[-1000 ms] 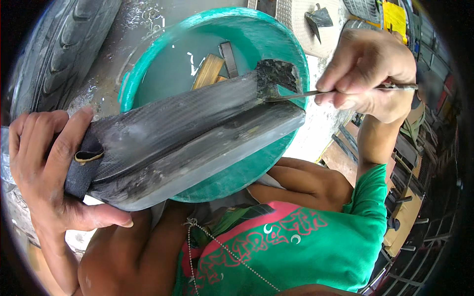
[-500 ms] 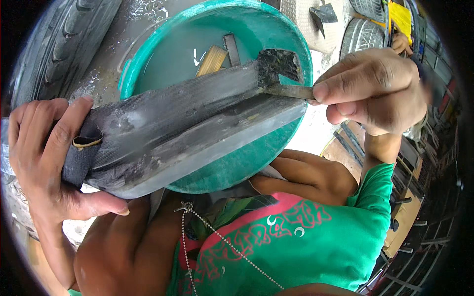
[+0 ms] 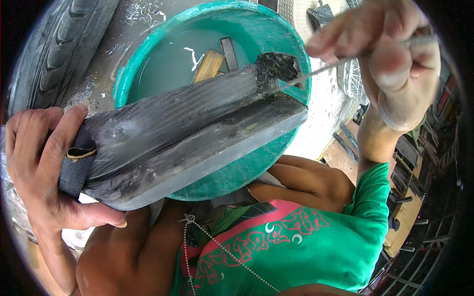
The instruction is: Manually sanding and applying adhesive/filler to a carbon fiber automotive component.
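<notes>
A long dark grey part point(image 3: 187, 123) with a woven surface and a raised lengthwise edge lies slanted over a green tub point(image 3: 237, 180). My left hand point(image 3: 47, 158) grips its left end, thumb below and fingers over the top. By those fingers a black strip point(image 3: 76, 167), curled to show a tan underside, wraps the part. My right hand point(image 3: 395, 64), blurred, is raised at the upper right and closed on a thin flat metal strip point(image 3: 321, 70). The strip slants down to the rough black notched end point(image 3: 276, 69) of the part; whether its tip touches there I cannot tell.
Cloudy water in the tub holds a wooden block point(image 3: 208, 65) and a narrow grey bar point(image 3: 229, 54). A large tyre point(image 3: 64, 54) stands at the upper left. Beyond the tub lies a dark scrap point(image 3: 320, 16). My bent knees are below the tub.
My right hand has risen and turned, swinging the metal strip from nearly level in the notch to a steep upward slant. The grey part and my left hand have shifted slightly left.
</notes>
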The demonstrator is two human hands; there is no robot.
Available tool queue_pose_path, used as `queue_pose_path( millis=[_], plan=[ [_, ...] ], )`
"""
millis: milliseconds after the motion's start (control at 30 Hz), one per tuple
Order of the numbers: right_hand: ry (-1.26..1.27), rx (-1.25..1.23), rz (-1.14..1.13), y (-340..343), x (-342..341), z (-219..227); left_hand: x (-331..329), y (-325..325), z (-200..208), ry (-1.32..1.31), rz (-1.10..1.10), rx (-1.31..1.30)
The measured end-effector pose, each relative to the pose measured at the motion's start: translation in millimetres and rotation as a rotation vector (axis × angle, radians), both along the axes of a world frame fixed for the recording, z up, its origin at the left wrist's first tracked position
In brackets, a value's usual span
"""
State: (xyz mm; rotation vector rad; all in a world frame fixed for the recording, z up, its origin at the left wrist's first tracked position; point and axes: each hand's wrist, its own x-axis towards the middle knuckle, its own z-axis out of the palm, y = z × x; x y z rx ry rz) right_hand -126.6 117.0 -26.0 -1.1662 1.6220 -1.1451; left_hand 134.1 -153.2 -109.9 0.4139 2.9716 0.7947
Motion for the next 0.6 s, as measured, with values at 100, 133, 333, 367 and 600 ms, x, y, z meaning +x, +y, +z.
queue_pose_path(
  millis=[100, 133, 333, 367, 600],
  plan=[
    [-0.033, 0.157, -0.091, -23.1, 9.1, 2.6, 1.4, -0.5, -2.8, -0.020, 0.006, 0.000],
    [-0.044, 0.209, -0.122, -30.6, 11.1, 3.3, 2.0, -1.0, -4.1, -0.039, 0.008, 0.005],
    [-0.107, 0.456, -0.265, -52.0, 12.8, 5.9, 0.3, -1.3, -2.4, -0.047, 0.011, -0.002],
    [-0.081, 0.420, -0.230, -46.5, 9.5, 3.0, 0.0, -0.9, -1.9, -0.035, 0.007, 0.002],
    [-0.280, 0.441, -0.354, -55.3, 9.1, -4.8, -2.5, 4.2, 0.3, -0.065, 0.013, 0.079]
  ],
)
